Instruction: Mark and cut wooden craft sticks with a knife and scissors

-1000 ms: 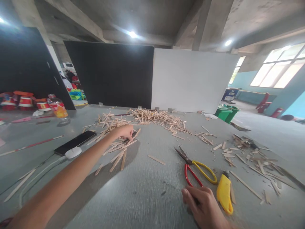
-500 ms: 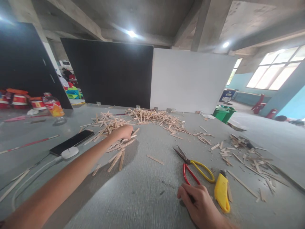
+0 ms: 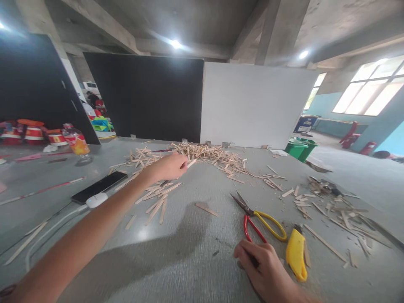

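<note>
Fingers point(image 3: 244, 252) of the right hand point(image 3: 263, 271) are curled in toward the palm, knuckles up, with the hand resting on the grey table point(image 3: 195, 252) at the near edge. Whether they enclose anything cannot be determined.

Just right of this hand lies a yellow utility knife point(image 3: 296, 255). Just beyond the knuckles lie the scissors point(image 3: 259, 219), blades parted and pointing away to the left. One handle loop is red and the other yellow, and the red loop is nearest the hand.

A single loose stick point(image 3: 206, 209) lies flat on the table left of the scissor blades. Further left, a small fan of sticks point(image 3: 158, 200) lies beneath the outstretched left forearm. A black phone point(image 3: 99, 187) and a white device point(image 3: 96, 200) with a cable lie at the left side of the table.

The left hand point(image 3: 167, 167) is held clear above the table surface, past the fan of sticks. Its fingertips point(image 3: 184, 164) are pinched closed on a wooden stick point(image 3: 192, 162), which projects to the right of the grip, off the table.

On the right side of the table lies a scatter of cut scraps point(image 3: 331, 206). Beyond the left hand, the main pile of sticks point(image 3: 208, 154) lies along the far edge of the table. A bottle point(image 3: 76, 145) stands at far left. A black panel point(image 3: 145, 97) and a white panel point(image 3: 252, 105) stand behind the table, with a green bin point(image 3: 299, 149) to their right.
</note>
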### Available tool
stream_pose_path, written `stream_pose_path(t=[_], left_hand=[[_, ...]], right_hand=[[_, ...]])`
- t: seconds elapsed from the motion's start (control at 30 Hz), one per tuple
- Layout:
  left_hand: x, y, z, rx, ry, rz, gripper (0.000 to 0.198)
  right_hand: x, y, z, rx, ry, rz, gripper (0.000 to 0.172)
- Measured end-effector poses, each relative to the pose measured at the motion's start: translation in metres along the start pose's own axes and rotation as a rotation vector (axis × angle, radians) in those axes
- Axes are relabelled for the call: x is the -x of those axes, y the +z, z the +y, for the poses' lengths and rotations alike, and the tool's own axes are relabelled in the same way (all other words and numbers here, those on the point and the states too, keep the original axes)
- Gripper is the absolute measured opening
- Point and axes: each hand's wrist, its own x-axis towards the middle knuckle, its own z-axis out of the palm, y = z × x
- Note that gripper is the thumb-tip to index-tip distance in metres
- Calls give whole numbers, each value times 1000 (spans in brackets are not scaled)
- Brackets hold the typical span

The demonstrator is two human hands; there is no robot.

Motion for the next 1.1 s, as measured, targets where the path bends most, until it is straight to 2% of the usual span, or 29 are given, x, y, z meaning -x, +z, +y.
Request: stream_pose_path(t=[0.13, 0.23, 0.47, 0.63, 0.73, 0.8, 1.0, 1.1], left_hand=[[11, -15, 24, 47, 20, 60, 25], [15, -16, 37, 96, 55, 50, 27], [16, -3, 56, 154, 106, -52, 20], [21, -9, 58, 171, 107, -151, 25], [16, -13, 46, 147, 18, -148, 29], [7, -10, 29, 126, -70, -178, 30], [-16, 15, -39, 125, -361, -438, 33], [-20, 31, -62, 130, -453, -546, 35]], right_hand=[[-1, -3, -3, -26, 6, -39, 39], [-1, -5, -4, -47, 1, -61, 37], [0, -4, -4, -102, 6, -83, 34], [0, -5, -5, -112, 20, -85, 35], [-1, -5, -6, -96, 8, -85, 36], [-2, -5, -7, -88, 10, -90, 36], [-1, -3, -5, -58, 16, -96, 37], [-1, -1, -2, -34, -13, -76, 37]])
